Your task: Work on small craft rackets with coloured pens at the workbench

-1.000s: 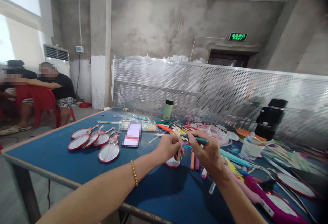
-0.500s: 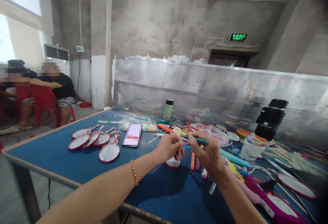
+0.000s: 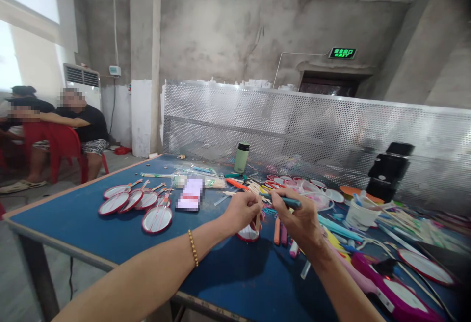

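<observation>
head view: we face a grey wall (image 3: 221,32), with a mesh panel (image 3: 275,120) running across in front of it. a blue table (image 3: 91,236) spreads below us. off to the left a person (image 3: 97,123) in a dark top sits by a red chair (image 3: 69,147). at our right a purple device (image 3: 368,270) lies near the table's near side, and a black object (image 3: 388,167) stands farther back by the panel.

our right hand (image 3: 294,214) is curled, thumb and fingers pinching a teal pen (image 3: 293,203); its tip is close to our left fingers. our left hand (image 3: 243,211) is closed, pinching a pale stick (image 3: 257,222). a red-rimmed disc (image 3: 247,235) shows just below that hand, over the table; we cannot tell whether the stick is joined to it.

a white cup (image 3: 360,216) stands to our right, slim things poking out of it. a cluster of similar discs (image 3: 157,220) lies overlapping to our left, with a phone (image 3: 190,194) just beside it. behind our hands a green bottle (image 3: 241,159) stands upright. near our right hand lie an orange rod (image 3: 276,231) and a purple rod (image 3: 283,235), side by side. a gold bracelet (image 3: 193,249) circles our left wrist.
</observation>
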Motion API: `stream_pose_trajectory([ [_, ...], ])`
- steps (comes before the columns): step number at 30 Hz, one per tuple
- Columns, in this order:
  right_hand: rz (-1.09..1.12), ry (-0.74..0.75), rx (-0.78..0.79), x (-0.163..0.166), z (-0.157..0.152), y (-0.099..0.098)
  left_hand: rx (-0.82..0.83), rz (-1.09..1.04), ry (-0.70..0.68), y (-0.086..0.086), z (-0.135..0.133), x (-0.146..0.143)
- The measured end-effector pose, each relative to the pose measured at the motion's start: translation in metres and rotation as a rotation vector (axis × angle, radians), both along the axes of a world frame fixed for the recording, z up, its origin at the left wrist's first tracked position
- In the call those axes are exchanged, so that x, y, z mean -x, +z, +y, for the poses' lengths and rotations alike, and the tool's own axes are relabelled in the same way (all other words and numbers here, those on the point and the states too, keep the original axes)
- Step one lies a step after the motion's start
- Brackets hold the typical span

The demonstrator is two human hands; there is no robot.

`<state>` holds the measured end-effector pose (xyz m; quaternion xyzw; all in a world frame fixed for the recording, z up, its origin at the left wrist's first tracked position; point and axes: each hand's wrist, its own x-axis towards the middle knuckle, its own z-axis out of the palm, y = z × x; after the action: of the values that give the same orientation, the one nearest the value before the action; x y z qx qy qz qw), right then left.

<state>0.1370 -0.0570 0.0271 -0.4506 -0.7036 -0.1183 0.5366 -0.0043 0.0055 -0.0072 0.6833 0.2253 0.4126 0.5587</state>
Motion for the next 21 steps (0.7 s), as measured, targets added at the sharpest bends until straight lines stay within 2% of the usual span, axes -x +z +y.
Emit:
stream_pose_trajectory([
  [21,-0.016,0.0,0.0,0.0,-0.0001,0.0001,-0.002,0.0,0.001,-0.0015,0.0015,-0.0005],
])
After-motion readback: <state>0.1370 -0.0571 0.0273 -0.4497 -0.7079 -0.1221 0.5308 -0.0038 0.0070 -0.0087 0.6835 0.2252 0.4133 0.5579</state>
